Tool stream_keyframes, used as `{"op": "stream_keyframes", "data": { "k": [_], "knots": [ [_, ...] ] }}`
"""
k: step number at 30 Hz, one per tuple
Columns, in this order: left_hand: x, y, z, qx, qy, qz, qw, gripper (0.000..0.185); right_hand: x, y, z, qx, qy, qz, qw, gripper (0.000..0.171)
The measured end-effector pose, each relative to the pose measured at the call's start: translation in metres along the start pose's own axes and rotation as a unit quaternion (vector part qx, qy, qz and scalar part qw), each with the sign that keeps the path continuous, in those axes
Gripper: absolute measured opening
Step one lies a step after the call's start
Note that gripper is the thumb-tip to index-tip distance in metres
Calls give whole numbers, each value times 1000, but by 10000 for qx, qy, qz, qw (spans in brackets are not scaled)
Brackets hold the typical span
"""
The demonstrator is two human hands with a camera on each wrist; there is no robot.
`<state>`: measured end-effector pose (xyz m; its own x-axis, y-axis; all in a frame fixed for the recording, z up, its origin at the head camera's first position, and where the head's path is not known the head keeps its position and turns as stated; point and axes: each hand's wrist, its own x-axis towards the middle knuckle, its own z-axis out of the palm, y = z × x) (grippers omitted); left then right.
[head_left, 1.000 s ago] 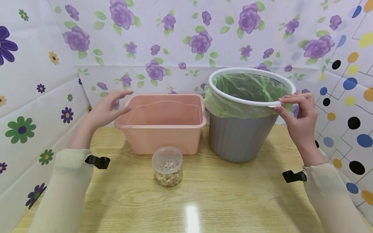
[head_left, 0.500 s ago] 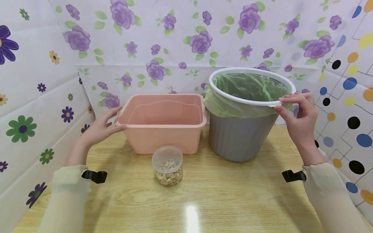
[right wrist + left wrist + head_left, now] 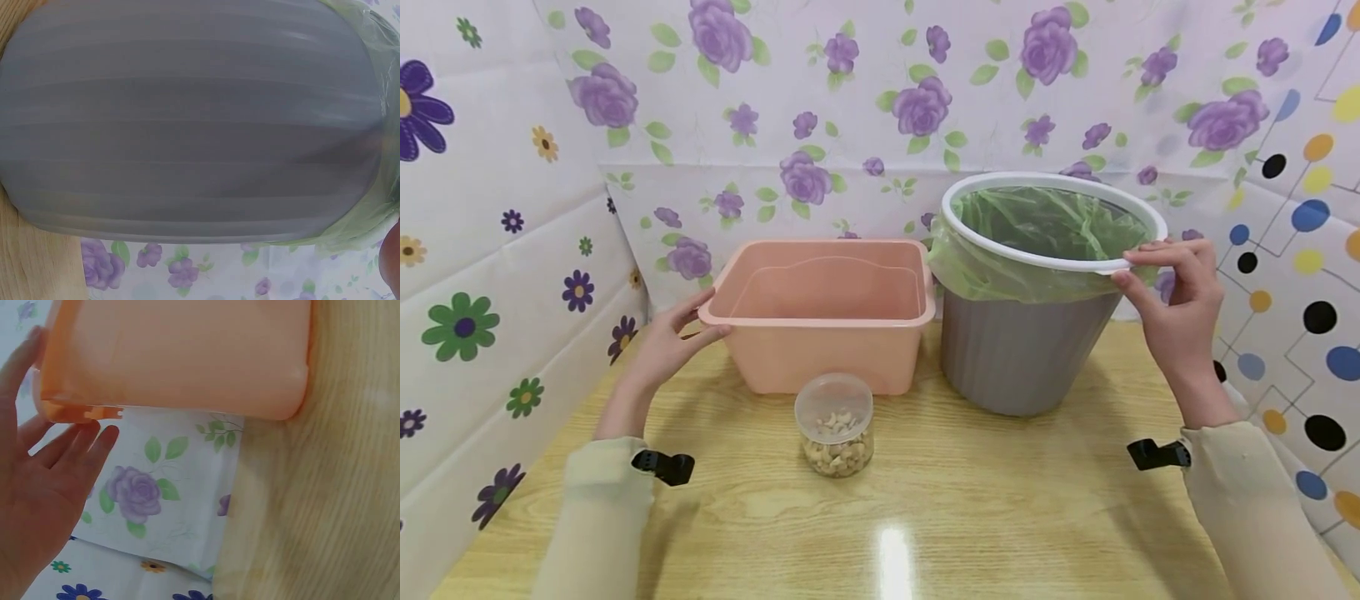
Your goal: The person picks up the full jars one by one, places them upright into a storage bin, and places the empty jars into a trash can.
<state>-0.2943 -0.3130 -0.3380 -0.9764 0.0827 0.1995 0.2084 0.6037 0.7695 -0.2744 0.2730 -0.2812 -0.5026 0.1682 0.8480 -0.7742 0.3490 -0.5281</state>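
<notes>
A pink plastic basin [image 3: 820, 354] stands on the wood-grain table, its inside facing up. My left hand [image 3: 658, 350] holds its left front corner by the rim, thumb at the front, fingers along the side. In the left wrist view these fingers [image 3: 94, 450] show under the rim's lip. To the right is a grey trash can [image 3: 1018, 358] with a green plastic liner [image 3: 1000, 279] folded over its edge. My right hand [image 3: 1183, 308] pinches the white rim ring [image 3: 1052, 262] at its front right. The can's ribbed side fills the right wrist view.
A clear lidded jar [image 3: 835, 425] of cashews stands in front of the basin. Flower-patterned sheeting [image 3: 865, 125] covers the back and left walls. Dotted sheeting [image 3: 1311, 317] hangs at the right. The table [image 3: 970, 500] extends toward me in front of these things.
My left hand has come down from above the basin's left side onto its front corner rim. My right hand stays at the can's rim. The head view has shifted slightly.
</notes>
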Motion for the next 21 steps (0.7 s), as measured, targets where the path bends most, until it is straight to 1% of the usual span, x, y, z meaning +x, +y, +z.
{"op": "stream_keyframes", "data": {
  "k": [1, 4, 7, 10, 12, 17, 21],
  "knots": [
    [0, -1, 1, -69, 108, -52, 9999, 77, 0, 0, 0, -3, 1, 7, 10000, 25],
    [1, -5, 6, -345, 391, 6, 9986, 72, 0, -1, 1, 1, 3, 24, 10000, 25],
    [3, -8, 12, -914, 538, 165, 9942, 70, 0, -2, 1, 1, 21, 52, 10000, 25],
    [3, -9, 15, -1479, 498, 245, 9874, 71, -1, -3, 1, 11, 55, 87, 9999, 24],
    [3, -9, 17, -1664, 424, 227, 9849, 71, -2, -3, 1, 3, 65, 99, 9999, 23],
    [1, -7, 17, -1755, 282, 263, 9837, 70, -2, -3, 1, -46, 48, 120, 9999, 24],
    [0, -7, 16, -1980, 191, 231, 9797, 72, -1, -7, 0, -175, -8, 157, 9997, 25]
  ]
}}
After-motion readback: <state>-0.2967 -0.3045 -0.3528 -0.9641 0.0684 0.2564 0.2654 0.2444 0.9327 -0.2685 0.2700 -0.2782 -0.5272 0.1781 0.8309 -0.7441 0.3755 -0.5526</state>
